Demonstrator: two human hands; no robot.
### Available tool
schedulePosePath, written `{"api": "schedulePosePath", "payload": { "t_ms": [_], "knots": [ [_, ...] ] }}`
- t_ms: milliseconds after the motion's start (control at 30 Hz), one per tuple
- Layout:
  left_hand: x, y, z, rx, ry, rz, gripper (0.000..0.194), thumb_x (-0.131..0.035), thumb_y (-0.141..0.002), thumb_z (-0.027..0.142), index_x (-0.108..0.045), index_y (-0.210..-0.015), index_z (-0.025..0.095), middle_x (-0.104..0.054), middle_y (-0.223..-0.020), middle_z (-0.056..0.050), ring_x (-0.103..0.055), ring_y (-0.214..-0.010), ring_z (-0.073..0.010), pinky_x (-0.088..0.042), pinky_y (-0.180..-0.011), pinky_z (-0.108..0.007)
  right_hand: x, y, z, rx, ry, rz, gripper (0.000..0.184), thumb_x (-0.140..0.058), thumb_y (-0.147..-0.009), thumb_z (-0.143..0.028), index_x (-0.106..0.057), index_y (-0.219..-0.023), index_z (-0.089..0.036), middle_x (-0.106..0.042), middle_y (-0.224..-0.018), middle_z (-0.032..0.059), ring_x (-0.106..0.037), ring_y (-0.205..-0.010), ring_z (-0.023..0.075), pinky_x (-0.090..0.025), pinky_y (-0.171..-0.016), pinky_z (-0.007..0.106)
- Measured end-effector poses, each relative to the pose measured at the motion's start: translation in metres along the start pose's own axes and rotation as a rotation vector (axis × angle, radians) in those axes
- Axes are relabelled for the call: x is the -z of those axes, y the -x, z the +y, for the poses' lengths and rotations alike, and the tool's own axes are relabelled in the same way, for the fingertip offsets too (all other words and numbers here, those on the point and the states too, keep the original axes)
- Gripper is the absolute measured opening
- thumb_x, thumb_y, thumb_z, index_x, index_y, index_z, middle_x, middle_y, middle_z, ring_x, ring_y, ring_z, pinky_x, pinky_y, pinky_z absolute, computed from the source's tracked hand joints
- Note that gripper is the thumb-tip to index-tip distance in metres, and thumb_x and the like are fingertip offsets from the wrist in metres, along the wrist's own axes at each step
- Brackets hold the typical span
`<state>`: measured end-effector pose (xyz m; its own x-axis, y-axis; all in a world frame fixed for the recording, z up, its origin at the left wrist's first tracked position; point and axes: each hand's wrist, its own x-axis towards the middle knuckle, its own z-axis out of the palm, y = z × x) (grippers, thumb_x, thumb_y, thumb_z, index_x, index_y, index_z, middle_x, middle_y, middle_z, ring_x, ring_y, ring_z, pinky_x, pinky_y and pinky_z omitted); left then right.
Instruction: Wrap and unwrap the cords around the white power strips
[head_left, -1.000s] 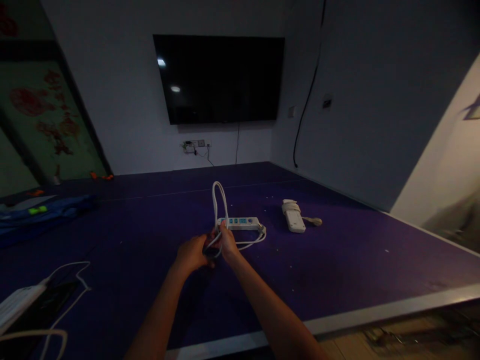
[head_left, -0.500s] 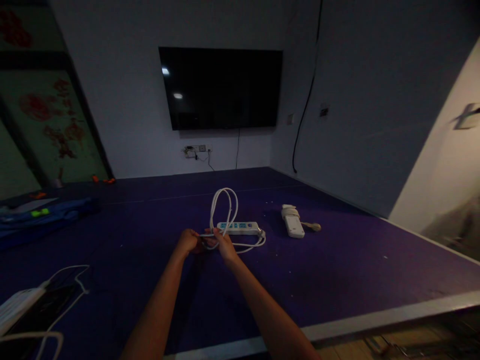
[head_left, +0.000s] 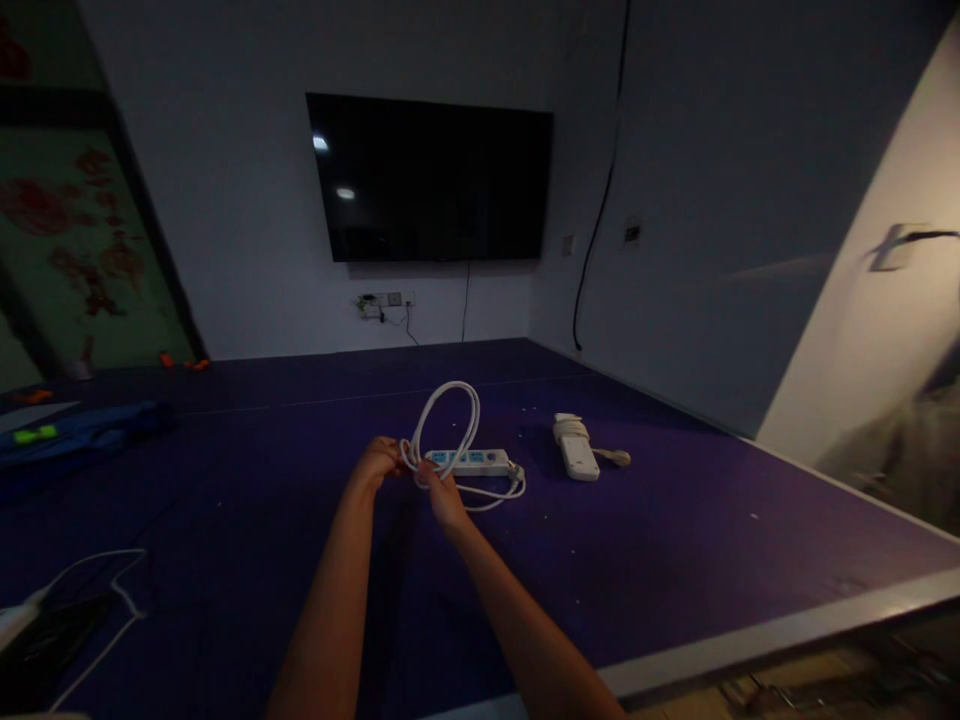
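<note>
A white cable [head_left: 474, 420] is gathered into an upright loop above the purple surface. My right hand [head_left: 444, 498] is closed around the bottom of that loop, thumb on top. Just to its left, my left hand [head_left: 377, 464] pinches a small bend of the same cable; its fingertips are partly hidden. Behind the hands lies a white power strip [head_left: 491, 461] with blue sockets, and its cable curves around the right end, near the plug [head_left: 515, 474]. The left end of the strip is covered by the loop and my right hand.
A second white power strip [head_left: 579, 459], its cord wrapped around it, lies to the right. At the left are a white charging cable [head_left: 124, 590], a dark phone [head_left: 64, 640] and blue cloth [head_left: 105, 432]. The surface has a pale front edge [head_left: 750, 625]. A television [head_left: 435, 180] hangs behind.
My left hand has risen slightly and bends a short piece of cable against the loop. The loop has turned and looks rounder. The whole view has shifted a little to the right.
</note>
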<state>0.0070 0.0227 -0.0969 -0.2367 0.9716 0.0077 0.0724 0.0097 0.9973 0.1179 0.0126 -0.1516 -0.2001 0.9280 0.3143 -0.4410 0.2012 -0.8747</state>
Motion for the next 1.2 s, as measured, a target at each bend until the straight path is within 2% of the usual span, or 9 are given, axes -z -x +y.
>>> {"api": "schedulePosePath", "payload": {
  "t_ms": [100, 233, 467, 667, 767, 833, 900, 1067, 1200],
  "knots": [
    [0.001, 0.0, 0.013, 0.061, 0.035, -0.091, 0.023, -0.06, -0.067, 0.028, -0.049, -0.051, 0.015, -0.044, -0.037, 0.004, -0.04, -0.031, -0.0068, -0.032, -0.037, -0.017, 0.001, 0.001, -0.008, 0.031, 0.037, -0.015, 0.028, -0.059, -0.07, -0.044, -0.069, -0.084, -0.021, -0.068, -0.089, 0.0023, -0.058, -0.094, 0.0218, -0.04, -0.087, 0.034],
    [0.006, 0.007, 0.03, 0.126, 0.041, -0.227, 0.041, -0.051, -0.074, 0.051, -0.052, -0.056, 0.015, -0.051, -0.044, 0.0, -0.041, -0.034, -0.0079, -0.034, -0.038, -0.02, 0.002, 0.001, -0.012, 0.017, 0.0, -0.037, 0.028, -0.061, -0.067, -0.041, -0.07, -0.087, -0.023, -0.069, -0.095, 0.0024, -0.058, -0.098, 0.0227, -0.039, -0.091, 0.035],
    [0.006, 0.016, 0.03, 0.0, -0.08, -0.359, 0.043, -0.071, -0.055, 0.054, -0.056, -0.062, 0.015, -0.05, -0.046, 0.004, -0.039, -0.037, -0.0062, -0.022, -0.037, -0.017, 0.002, 0.001, 0.0, -0.052, 0.003, -0.002, 0.035, -0.065, -0.064, -0.044, -0.069, -0.092, -0.022, -0.068, -0.097, 0.004, -0.058, -0.095, 0.0233, -0.046, -0.077, 0.035],
    [0.015, 0.013, 0.03, 0.058, -0.001, -0.421, 0.062, -0.038, -0.066, 0.077, -0.055, -0.066, 0.017, -0.058, -0.059, -0.003, -0.05, -0.05, -0.0108, -0.029, -0.043, -0.018, -0.001, 0.004, -0.004, -0.115, -0.081, 0.042, 0.037, -0.066, -0.064, -0.042, -0.066, -0.097, -0.024, -0.063, -0.109, 0.0048, -0.055, -0.102, 0.0232, -0.05, -0.071, 0.034],
    [0.023, 0.022, 0.036, -0.002, -0.049, -0.486, 0.055, -0.062, -0.056, 0.068, -0.059, -0.078, 0.017, -0.063, -0.075, -0.004, -0.055, -0.066, -0.0125, -0.035, -0.051, -0.018, -0.002, 0.005, -0.007, -0.144, -0.131, 0.063, 0.035, -0.067, -0.062, -0.043, -0.066, -0.088, -0.02, -0.064, -0.1, 0.0061, -0.055, -0.096, 0.0223, -0.052, -0.068, 0.033],
    [0.022, 0.028, 0.039, -0.063, -0.107, -0.535, 0.05, -0.077, -0.046, 0.052, -0.059, -0.077, 0.017, -0.061, -0.07, 0.0, -0.053, -0.063, -0.0105, -0.034, -0.052, -0.017, -0.001, 0.004, -0.007, -0.156, -0.13, 0.056, 0.035, -0.068, -0.06, -0.045, -0.066, -0.084, -0.019, -0.064, -0.089, 0.0057, -0.057, -0.089, 0.0207, -0.052, -0.065, 0.032],
    [0.014, 0.03, 0.039, -0.098, -0.159, -0.503, 0.043, -0.082, -0.042, 0.039, -0.057, -0.069, 0.016, -0.056, -0.06, 0.003, -0.049, -0.056, -0.0089, -0.034, -0.051, -0.017, -0.001, 0.004, -0.005, -0.163, -0.111, 0.073, 0.036, -0.069, -0.059, -0.046, -0.065, -0.081, -0.018, -0.063, -0.078, 0.0042, -0.057, -0.081, 0.0185, -0.052, -0.063, 0.031],
    [-0.011, 0.017, 0.03, -0.038, -0.143, -0.124, 0.021, -0.071, -0.06, 0.027, -0.055, -0.058, 0.014, -0.051, -0.047, 0.004, -0.046, -0.044, -0.0082, -0.032, -0.045, -0.018, -0.005, 0.007, -0.008, -0.146, -0.057, 0.04, 0.041, -0.069, -0.06, -0.049, -0.065, -0.087, -0.018, -0.064, -0.086, 0.0057, -0.058, -0.084, 0.02, -0.052, -0.058, 0.028],
    [-0.009, 0.007, 0.023, 0.007, -0.089, -0.107, 0.01, -0.057, -0.067, 0.014, -0.056, -0.057, 0.013, -0.051, -0.043, 0.003, -0.045, -0.038, -0.0078, -0.032, -0.042, -0.019, -0.005, 0.01, -0.016, -0.167, -0.08, 0.032, 0.055, -0.066, -0.063, -0.054, -0.06, -0.106, -0.02, -0.063, -0.102, 0.0068, -0.062, -0.079, 0.0192, -0.051, -0.052, 0.027]
  ]
}}
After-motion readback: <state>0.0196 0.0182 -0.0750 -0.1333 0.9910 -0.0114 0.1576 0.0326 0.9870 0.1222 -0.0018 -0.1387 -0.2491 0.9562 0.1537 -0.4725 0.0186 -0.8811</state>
